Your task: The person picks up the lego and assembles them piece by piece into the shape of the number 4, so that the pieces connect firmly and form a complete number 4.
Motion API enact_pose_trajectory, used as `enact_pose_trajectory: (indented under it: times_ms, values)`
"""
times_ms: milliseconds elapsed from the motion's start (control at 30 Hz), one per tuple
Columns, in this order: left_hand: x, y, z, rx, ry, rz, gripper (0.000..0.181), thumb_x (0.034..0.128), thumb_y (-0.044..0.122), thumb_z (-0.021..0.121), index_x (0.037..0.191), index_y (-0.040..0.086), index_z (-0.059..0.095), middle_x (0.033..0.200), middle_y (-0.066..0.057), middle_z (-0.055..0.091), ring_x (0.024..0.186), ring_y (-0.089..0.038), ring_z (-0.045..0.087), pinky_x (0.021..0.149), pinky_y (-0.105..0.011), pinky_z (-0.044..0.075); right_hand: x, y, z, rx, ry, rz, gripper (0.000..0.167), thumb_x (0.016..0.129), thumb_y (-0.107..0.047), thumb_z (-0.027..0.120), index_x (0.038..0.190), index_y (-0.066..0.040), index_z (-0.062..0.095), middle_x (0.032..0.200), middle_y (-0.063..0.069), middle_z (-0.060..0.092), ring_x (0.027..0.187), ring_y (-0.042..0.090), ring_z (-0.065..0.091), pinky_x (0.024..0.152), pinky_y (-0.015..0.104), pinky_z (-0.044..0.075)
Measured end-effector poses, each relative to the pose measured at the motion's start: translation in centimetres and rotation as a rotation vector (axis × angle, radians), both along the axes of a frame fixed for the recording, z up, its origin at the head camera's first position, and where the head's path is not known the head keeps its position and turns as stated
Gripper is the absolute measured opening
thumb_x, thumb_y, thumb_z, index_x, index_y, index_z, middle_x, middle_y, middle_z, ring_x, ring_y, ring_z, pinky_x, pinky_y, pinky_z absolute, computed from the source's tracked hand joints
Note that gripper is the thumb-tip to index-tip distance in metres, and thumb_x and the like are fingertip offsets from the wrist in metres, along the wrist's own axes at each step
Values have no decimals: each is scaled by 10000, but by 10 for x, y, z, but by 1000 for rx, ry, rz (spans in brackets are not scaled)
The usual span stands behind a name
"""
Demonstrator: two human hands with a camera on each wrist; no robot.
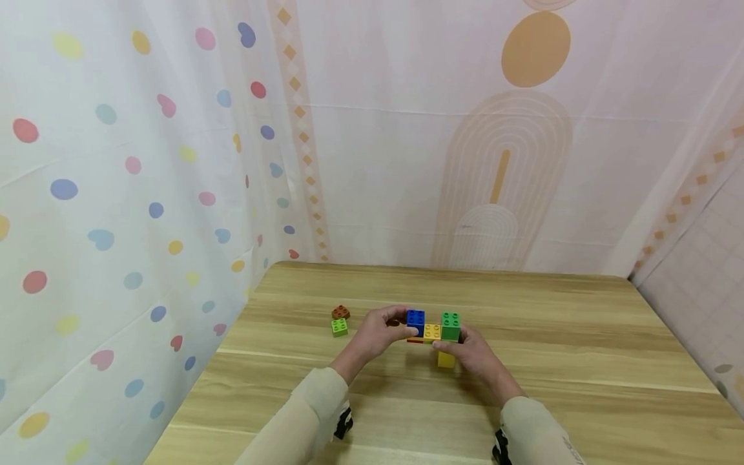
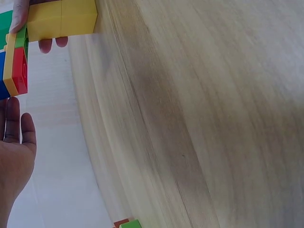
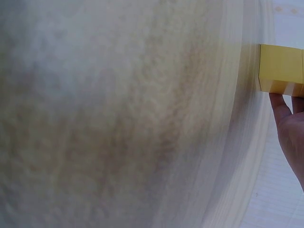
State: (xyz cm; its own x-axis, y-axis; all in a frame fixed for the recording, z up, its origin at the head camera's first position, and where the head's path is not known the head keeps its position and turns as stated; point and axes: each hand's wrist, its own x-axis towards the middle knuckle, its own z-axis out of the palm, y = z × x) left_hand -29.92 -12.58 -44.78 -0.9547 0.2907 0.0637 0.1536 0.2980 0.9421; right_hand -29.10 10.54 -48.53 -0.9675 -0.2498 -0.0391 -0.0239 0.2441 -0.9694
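Note:
Both hands hold one joined build of toy building bricks above the table. My left hand point(image 1: 374, 336) pinches its left end at the blue brick point(image 1: 415, 320), thumb on the near side. A flat yellow-orange brick point(image 1: 432, 332) links blue to a green brick point(image 1: 450, 327) at the right. Under it, the left wrist view shows a red brick point(image 2: 20, 73) and a light green one point(image 2: 22, 37). Yellow bricks point(image 2: 71, 19) extend down from the right end like a leg. My right hand point(image 1: 478, 355) grips that end, its thumb across the near face; its far fingers are partly hidden.
Left of the hands, a brown brick point(image 1: 340, 312) and a lime green brick point(image 1: 340, 328) lie close together on the wooden table point(image 1: 558, 336). Patterned curtains point(image 1: 378, 161) hang behind the table and along its left side.

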Motion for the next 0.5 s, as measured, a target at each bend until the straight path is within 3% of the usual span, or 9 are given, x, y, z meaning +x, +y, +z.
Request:
enact_pose_trajectory:
  times_ms: [200,500]
  values:
    - [-1,0,-1,8,-11,-4,437,886,267,773,1274,97,665,1121,-49,658,993,-215,580,826,-379,527,1,0,1,-13,7,15,439,934,-267,715,1269,-9,596,1130,53,679,958,178,579,889,368,465]
    - [-3,0,-3,-9,-6,-4,422,883,263,776,1263,114,669,1113,-23,649,982,-207,588,803,-332,527,1,0,0,-12,14,18,434,929,-265,722,1262,-15,599,1133,51,681,960,178,574,897,357,460]
